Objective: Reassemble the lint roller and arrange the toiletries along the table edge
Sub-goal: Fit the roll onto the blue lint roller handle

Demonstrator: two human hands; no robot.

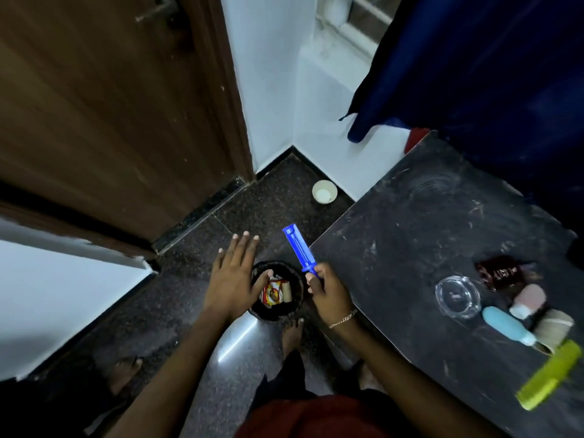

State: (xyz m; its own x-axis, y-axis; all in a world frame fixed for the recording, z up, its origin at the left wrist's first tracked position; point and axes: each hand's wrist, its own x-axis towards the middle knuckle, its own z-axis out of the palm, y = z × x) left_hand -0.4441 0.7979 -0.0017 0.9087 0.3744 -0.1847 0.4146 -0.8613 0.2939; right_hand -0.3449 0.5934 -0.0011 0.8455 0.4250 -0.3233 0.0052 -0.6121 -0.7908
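Observation:
My right hand (327, 290) grips the lower end of the bare blue lint roller handle (298, 250), which points up and away over the floor. My left hand (235, 275) hovers flat with fingers spread over a small black bin (297, 281) on the floor, holding nothing. Inside the bin lie a cardboard core (287, 291) and a red-yellow wrapper (272, 294). On the black table (410, 235) to the right sit a paper roll (551, 331), a light blue bottle (505, 325), a pink-capped bottle (528, 300), a dark sachet (502, 275) and a yellow-green case (550, 374).
A clear glass ashtray (456, 295) stands on the table beside the toiletries. A white cup (324, 191) sits on the dark floor near the wall corner. A brown door (110, 105) is at left, a blue curtain (474, 64) hangs behind the table. My bare feet are by the bin.

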